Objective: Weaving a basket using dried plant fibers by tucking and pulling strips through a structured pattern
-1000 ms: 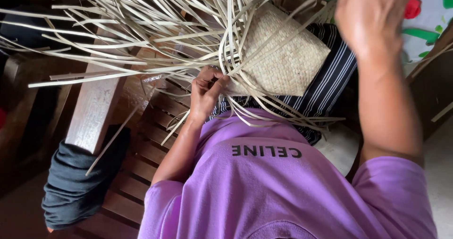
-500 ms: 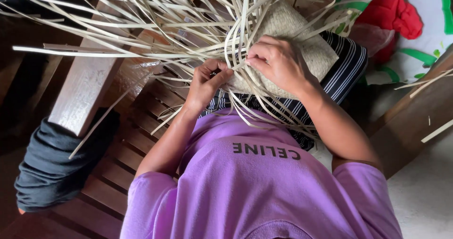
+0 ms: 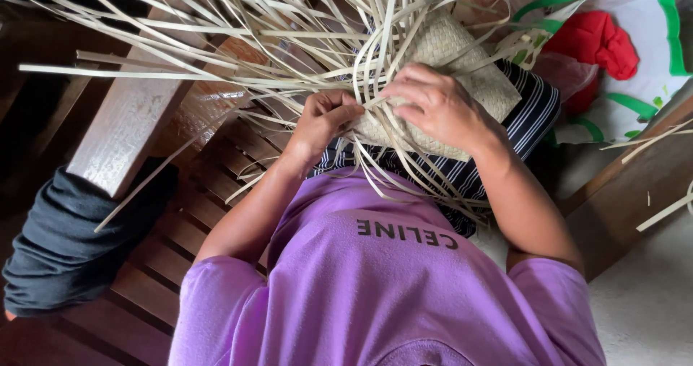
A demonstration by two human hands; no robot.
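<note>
The woven mat piece, a pale patch of plaited strips, lies on the person's lap over a dark striped cloth, just beyond the purple shirt. From its edges a mass of loose pale strips fans out up and to the left, over the slatted wooden bench and a wooden beam; more strips hang down over the striped cloth toward the shirt. The right hand lies on top of the woven patch near its lower left edge, palm down, fingers bent and drawn together, their tips pressed against strips at the point where the weaving ends; whether it pinches a strip or only presses on it cannot be told. The left hand is just beside it, nearly touching, at the left edge of the patch; it is closed narrowly, fingers curled in with strips passing between them, gripping a few of the loose strips. Both forearms reach forward from the shoulders and converge on that edge, the left elbow out over the bench, the right arm coming in from the right side. A dark grey rolled cloth lies on the bench at the left, well apart from the hands, and a red cloth lies on white and green patterned fabric beyond the lap at upper right.
</note>
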